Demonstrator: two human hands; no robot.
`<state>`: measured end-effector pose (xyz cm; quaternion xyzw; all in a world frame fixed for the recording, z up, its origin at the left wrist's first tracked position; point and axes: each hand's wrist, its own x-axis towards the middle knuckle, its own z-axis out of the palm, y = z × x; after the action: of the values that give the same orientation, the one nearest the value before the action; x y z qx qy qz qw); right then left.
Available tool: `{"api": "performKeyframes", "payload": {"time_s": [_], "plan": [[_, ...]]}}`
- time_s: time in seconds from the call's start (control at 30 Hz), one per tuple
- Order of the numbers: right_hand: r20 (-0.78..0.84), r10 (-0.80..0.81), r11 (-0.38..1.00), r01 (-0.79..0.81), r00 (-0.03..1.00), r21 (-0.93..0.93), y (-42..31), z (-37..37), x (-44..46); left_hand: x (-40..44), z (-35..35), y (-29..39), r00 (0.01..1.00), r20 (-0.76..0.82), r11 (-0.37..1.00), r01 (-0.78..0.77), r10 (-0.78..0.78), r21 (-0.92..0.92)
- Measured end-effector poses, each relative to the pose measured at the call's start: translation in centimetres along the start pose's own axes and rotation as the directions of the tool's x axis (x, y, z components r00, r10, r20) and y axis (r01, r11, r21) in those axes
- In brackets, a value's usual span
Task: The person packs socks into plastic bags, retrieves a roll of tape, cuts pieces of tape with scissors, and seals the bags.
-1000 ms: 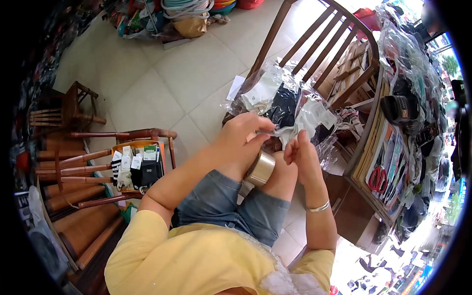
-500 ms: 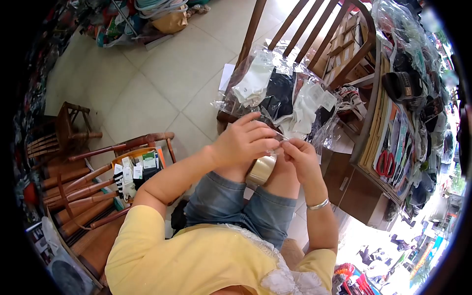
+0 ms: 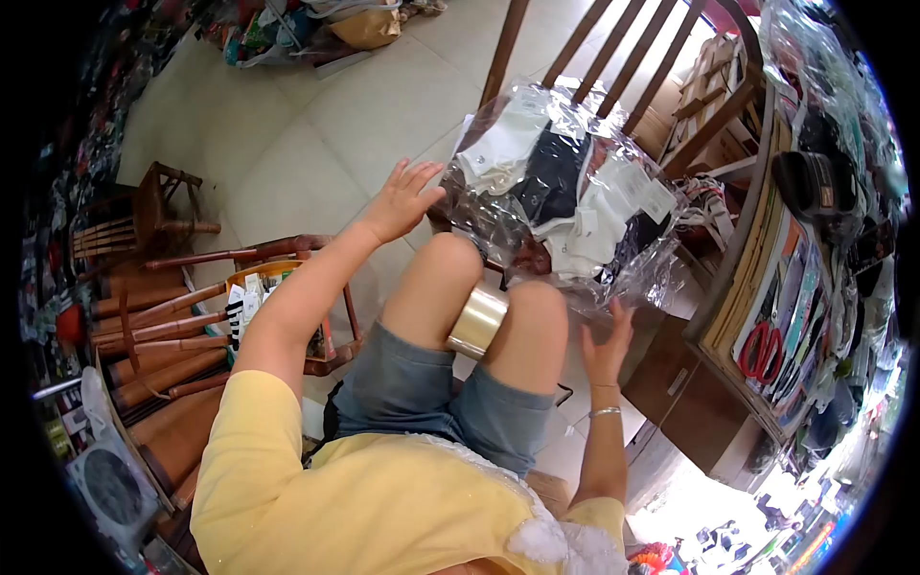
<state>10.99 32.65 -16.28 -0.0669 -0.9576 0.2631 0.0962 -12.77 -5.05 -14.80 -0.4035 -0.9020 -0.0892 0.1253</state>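
Note:
A clear plastic bag (image 3: 537, 206) of white and dark folded garments, possibly socks, lies on the seat of a wooden chair (image 3: 640, 48). My left hand (image 3: 402, 203) is raised just left of the bag, fingers spread and holding nothing. By the bag's lower right edge is my right hand (image 3: 608, 347), its thumb and fingers apart; whether the fingertips touch the plastic I cannot tell. Gripped between my knees is a wide roll of tape (image 3: 477, 324), pale gold in colour.
On the right, red-handled scissors (image 3: 761, 351) lie on a crowded table beside a black strapped item (image 3: 815, 184). Below it stands a brown cardboard box (image 3: 685, 388). To the left are a yellow-edged box of tagged goods (image 3: 259, 278) and a small wooden chair (image 3: 158, 216).
My hands were together above the tape roll, pinching something small and clear. They have moved apart, left hand to the left, right hand lower, and the fingers have opened.

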Motion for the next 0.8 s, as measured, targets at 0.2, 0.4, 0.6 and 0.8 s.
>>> {"api": "performKeyframes", "payload": {"time_s": [0.2,0.4,0.6,0.8], "plan": [[-0.278,-0.209,0.974,0.176,0.937,-0.141,0.6,5.9,0.4,1.5,1.4,0.3,1.0,-0.018,1.0,-0.001,0.001,-0.011],[-0.274,-0.153,0.987,0.13,0.949,-0.097,0.8,4.6,2.8,3.5,-1.7,-0.3,0.998,-0.038,0.998,-0.057,0.057,-0.021],[-0.233,-0.101,0.995,0.104,0.967,0.002,-0.6,-2.3,2.3,4.8,-5.5,-1.2,0.991,-0.031,0.987,-0.133,0.13,-0.094],[-0.402,-0.142,0.931,0.26,0.905,0.255,-0.5,-4.1,-0.1,3.1,-8.9,-0.7,0.987,0.042,0.981,-0.146,0.153,-0.13]]}}
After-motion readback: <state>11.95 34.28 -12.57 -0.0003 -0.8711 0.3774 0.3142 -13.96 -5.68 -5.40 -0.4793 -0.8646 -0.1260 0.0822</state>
